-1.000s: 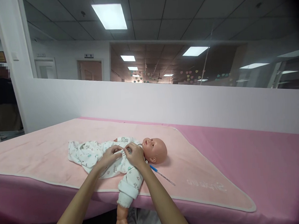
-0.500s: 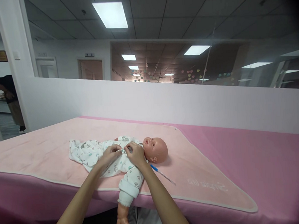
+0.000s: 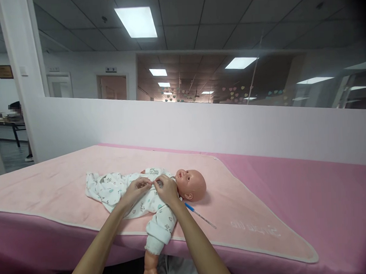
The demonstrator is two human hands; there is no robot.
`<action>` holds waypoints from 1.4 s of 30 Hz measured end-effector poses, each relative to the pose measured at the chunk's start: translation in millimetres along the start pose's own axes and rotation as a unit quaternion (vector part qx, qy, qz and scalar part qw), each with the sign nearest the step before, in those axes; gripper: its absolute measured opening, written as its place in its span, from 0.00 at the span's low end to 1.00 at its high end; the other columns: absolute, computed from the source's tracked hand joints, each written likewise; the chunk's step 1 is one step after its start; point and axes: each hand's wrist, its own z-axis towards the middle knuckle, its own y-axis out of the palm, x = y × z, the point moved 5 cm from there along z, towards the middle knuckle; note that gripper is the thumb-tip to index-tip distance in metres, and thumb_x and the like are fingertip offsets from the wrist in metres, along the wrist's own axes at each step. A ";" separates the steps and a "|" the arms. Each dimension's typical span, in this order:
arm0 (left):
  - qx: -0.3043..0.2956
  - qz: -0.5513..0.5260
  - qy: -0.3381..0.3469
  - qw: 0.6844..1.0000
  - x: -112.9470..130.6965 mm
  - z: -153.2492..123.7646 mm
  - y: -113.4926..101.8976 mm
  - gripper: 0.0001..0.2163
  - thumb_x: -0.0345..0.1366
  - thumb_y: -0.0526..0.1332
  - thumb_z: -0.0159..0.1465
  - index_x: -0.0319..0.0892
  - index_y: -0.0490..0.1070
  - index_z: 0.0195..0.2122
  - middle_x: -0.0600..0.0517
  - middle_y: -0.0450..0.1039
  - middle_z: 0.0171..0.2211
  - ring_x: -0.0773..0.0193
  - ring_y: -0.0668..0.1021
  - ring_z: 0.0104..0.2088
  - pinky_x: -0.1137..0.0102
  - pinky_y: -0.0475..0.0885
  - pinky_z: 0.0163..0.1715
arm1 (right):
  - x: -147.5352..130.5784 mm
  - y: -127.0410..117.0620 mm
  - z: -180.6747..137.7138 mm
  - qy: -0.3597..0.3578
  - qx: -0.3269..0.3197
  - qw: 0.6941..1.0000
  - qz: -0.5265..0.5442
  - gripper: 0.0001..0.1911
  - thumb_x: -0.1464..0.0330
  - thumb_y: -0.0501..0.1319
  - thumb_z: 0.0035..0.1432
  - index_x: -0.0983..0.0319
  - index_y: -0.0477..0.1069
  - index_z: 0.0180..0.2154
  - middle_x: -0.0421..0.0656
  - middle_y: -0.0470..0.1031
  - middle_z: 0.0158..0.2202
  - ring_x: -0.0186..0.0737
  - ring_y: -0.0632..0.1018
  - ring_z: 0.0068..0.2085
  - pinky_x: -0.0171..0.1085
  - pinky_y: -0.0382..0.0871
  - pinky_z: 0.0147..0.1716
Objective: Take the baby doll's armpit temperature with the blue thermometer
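A baby doll (image 3: 195, 185) lies on its back, its head to the right, in a white patterned outfit (image 3: 145, 205). My left hand (image 3: 138, 188) pinches the front of the outfit at the chest. Close beside it, fingertips nearly meeting, my right hand (image 3: 166, 188) also pinches the cloth, just below the doll's neck. Whatever small fastening may be between the fingers is hidden. One doll arm (image 3: 158, 231) hangs over the table's front edge. A thermometer with a blue cap (image 3: 200, 215) rests by the doll's head, near my right forearm.
Beneath the doll a pale pink mat (image 3: 51, 183) covers much of the table, over a darker pink cloth (image 3: 294, 188). Behind stands a low white partition (image 3: 200, 124) with glass above. A person (image 3: 16, 110) is partly visible beyond the doorway at far left.
My fingertips have come closer together at the chest, and the small fastening seen between them is now covered. The person at far left has shifted behind the door frame.
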 end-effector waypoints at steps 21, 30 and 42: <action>0.002 0.012 -0.013 1.000 -2.7 -0.2 1.5 0.10 0.37 0.63 0.49 0.39 0.73 0.31 0.49 0.73 0.34 0.62 0.73 0.35 0.71 0.67 0.35 | -0.4 -0.2 0.3 0.000 0.007 1.000 0.000 0.07 0.68 0.55 0.54 0.60 0.70 0.27 0.40 0.73 0.30 0.33 0.72 0.31 0.30 0.58 0.29; -0.001 0.013 -0.015 1.000 -2.6 -0.5 1.5 0.10 0.38 0.62 0.49 0.39 0.73 0.32 0.48 0.73 0.33 0.61 0.73 0.35 0.70 0.67 0.34 | -0.3 0.4 1.0 0.004 -0.005 1.000 -0.004 0.06 0.68 0.55 0.54 0.60 0.70 0.28 0.40 0.73 0.31 0.33 0.72 0.32 0.30 0.60 0.29; 0.002 0.061 -0.038 0.997 -2.3 -3.1 -0.7 0.12 0.43 0.62 0.48 0.40 0.73 0.29 0.49 0.74 0.32 0.61 0.73 0.33 0.72 0.66 0.31 | 17.6 -105.6 -109.2 0.084 -0.004 0.994 -0.063 0.13 0.73 0.51 0.55 0.60 0.68 0.42 0.45 0.71 0.41 0.41 0.70 0.44 0.38 0.64 0.44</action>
